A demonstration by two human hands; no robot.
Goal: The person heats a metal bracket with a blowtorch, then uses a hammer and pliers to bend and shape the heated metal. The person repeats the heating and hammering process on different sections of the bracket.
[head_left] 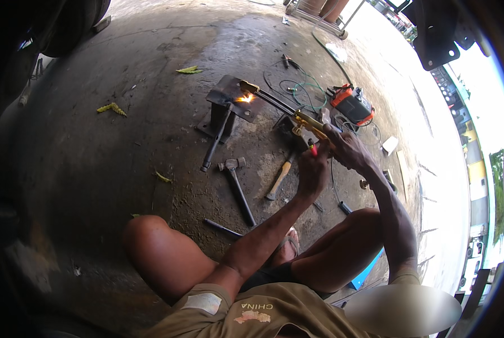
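My right hand [348, 149] is closed around the rear of a brass cutting torch [304, 121], whose twin tubes reach forward and left. A bright orange flame [245, 98] burns below its angled head, against a dark steel plate [225, 89] raised on a short steel base. One end of a metal rod with a cylindrical tip [218, 138] meets the plate near the flame. Close below the torch, my left hand [314, 170] is closed on a small red lighter-like object [312, 148] with a dark tip. The fingers partly hide it.
A steel-headed hammer [239, 188], a wooden-handled hammer [281, 176] and a bar [222, 227] lie before my legs. Beyond my right hand stands an orange and black welding machine [353, 105] with tangled cables. A wheeled cart [314, 18] is farther back. Leaves [112, 109] litter the concrete.
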